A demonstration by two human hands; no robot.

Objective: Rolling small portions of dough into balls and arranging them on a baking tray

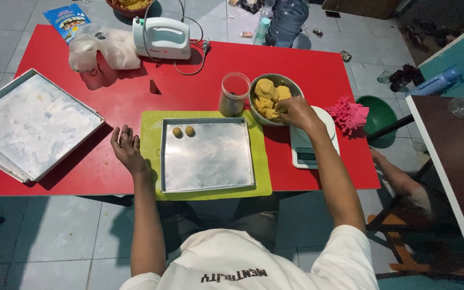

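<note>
Right hand (295, 111) reaches into the bowl (291, 81), fingers curled down onto the yellow dough (268, 96); whether a piece is pinched between them cannot be told, since the back of the hand hides the fingertips. Dough fills the bowl just left of and beyond this hand. Directly under the wrist lies a white scale (308, 147), and a crumpled pink cloth (348, 114) sits to its right. A clear jar (233, 94) stands touching the bowl's left side.

Left hand (126, 147) rests flat on the red table (114, 96), fingers loosely spread, holding nothing. Immediately to its right lies a green mat (149, 134) bearing a square metal tray (208, 182). Two dough balls (182, 131) sit side by side in the tray's far-left corner, near this hand's fingertips. A larger tray (28, 123) lies well to the left of the hand, overhanging the table edge. Beyond the hand are a plastic bag (106, 51) and a white hand mixer (162, 37) with its cord.
</note>
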